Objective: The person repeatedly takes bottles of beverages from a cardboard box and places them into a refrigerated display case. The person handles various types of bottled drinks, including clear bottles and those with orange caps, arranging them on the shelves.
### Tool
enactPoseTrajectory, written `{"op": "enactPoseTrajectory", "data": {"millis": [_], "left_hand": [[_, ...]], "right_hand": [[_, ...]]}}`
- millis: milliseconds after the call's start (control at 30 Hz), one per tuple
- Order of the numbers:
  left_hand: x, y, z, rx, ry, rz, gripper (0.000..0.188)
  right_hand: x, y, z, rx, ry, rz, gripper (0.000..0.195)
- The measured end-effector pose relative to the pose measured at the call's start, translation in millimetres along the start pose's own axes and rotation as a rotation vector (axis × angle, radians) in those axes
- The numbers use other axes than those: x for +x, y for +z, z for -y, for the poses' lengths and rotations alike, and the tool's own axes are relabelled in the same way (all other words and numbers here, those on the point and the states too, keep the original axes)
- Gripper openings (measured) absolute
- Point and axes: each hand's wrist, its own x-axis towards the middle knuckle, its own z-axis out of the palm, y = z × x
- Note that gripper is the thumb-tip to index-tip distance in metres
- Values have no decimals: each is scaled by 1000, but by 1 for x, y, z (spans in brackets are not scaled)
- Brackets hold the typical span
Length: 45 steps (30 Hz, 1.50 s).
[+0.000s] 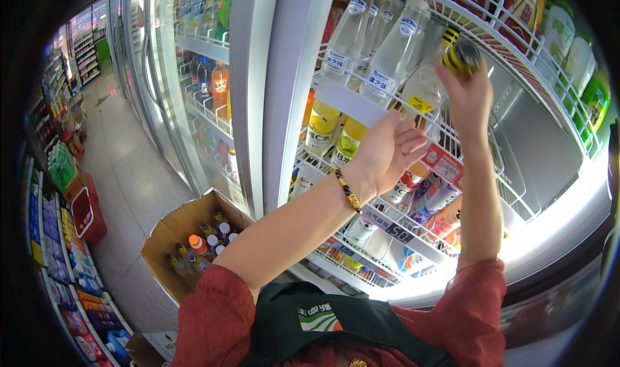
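Note:
My right hand grips the top of a bottle with a black-and-yellow striped neck. That bottle is blurred and most of its body is hidden. Just beside it on the wire shelf stands a clear bottle with a yellow label. Lower and to the left, my left hand is empty, its palm turned up and its fingers loosely curled before the shelf's front rail. Clear bottles with blue-and-white labels fill the left part of the same shelf.
An open cardboard box with several capped bottles stands at lower left. The fridge door frame rises left of the shelves. Overhead is another wire shelf. Drinks fill lower shelves behind a red price tag. A red basket sits across the aisle.

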Motion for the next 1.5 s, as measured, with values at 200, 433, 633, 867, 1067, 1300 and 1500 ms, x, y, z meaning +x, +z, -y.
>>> {"op": "enactPoseTrajectory", "data": {"millis": [200, 433, 633, 867, 1067, 1300, 1500], "left_hand": [[-64, -2, -13, -52, -26, 166, 61], [-233, -115, -16, -257, -29, -201, 66], [-354, -195, 23, -498, 279, -781, 64], [-407, -276, 35, -594, 625, -1207, 61], [-397, -388, 17, -563, 982, -1387, 43], [-398, -452, -7, -572, 942, -1622, 46], [-398, -488, 8, -549, 956, -1641, 53]], "right_hand": [[-118, -30, 81, -188, -339, 138, 47], [-209, 55, 90, 764, -157, 610, 55], [-319, 174, 119, 1089, 223, 1041, 51], [-402, 288, 174, 1040, 167, 1371, 42], [-486, 374, 204, 843, 241, 1422, 31], [-557, 457, 204, 733, 268, 1351, 31], [-592, 479, 187, 661, 260, 1394, 41]]}}
